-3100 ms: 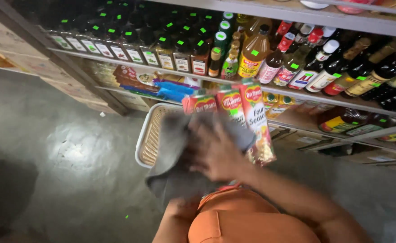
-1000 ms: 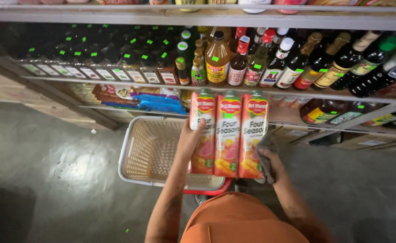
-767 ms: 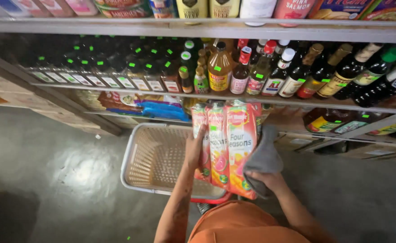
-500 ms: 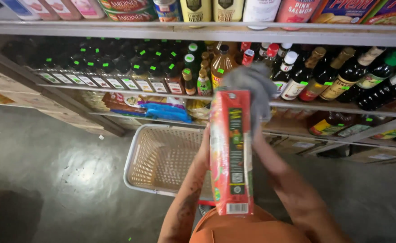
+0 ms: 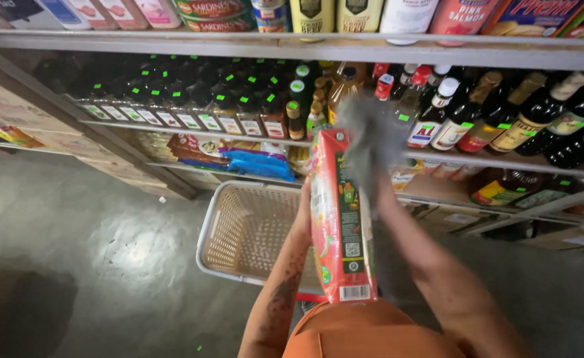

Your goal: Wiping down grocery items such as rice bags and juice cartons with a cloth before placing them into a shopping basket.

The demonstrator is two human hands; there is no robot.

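Evidently left hand [image 5: 303,211] gripped the tall red juice-carton pack [image 5: 340,219] upright while right hand [image 5: 378,189], closed on a grey cloth [image 5: 370,142], wiped its top; steadier hold advisable.

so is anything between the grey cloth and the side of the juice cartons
Nothing visible: the right hand holds the grey cloth right against the juice cartons, which the left hand steadies above the basket.

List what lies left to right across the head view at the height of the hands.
Grey floor → beige basket → left hand → red juice cartons → grey cloth in the right hand → lower shelf with bottles.
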